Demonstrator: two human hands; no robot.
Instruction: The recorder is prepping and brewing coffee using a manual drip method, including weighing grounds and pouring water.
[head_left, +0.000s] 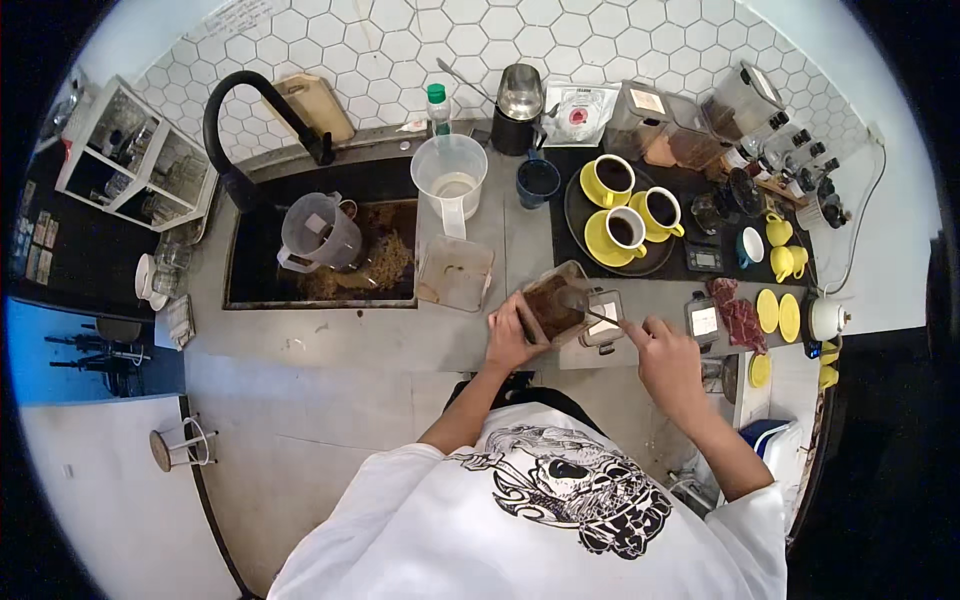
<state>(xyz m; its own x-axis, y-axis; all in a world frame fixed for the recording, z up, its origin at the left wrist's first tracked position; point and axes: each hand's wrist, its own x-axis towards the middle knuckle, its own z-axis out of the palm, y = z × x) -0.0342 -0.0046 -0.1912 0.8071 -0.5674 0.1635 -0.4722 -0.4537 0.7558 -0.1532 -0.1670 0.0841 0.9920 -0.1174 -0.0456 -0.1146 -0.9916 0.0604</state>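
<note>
My left hand (514, 334) grips the near left side of a clear plastic container (534, 319) of brown powder (551, 304), which is tilted at the counter's front edge. In my right hand (664, 352) is the thin dark handle of a spoon (576, 298), its bowl inside the container at the powder. Beside the container, partly hidden by the spoon's handle, lies a clear lid with a white label (604, 319). Left of my left hand stands a shallow clear plastic container (456, 276) with brown residue at its bottom.
Behind my hands, a round dark tray (660, 264) holds yellow cups of dark liquid. A clear pitcher (450, 169) stands beside the black sink (322, 301), which has another pitcher (319, 232) in it. A scale (703, 259), a red cloth (737, 315) and yellow saucers (766, 315) lie right.
</note>
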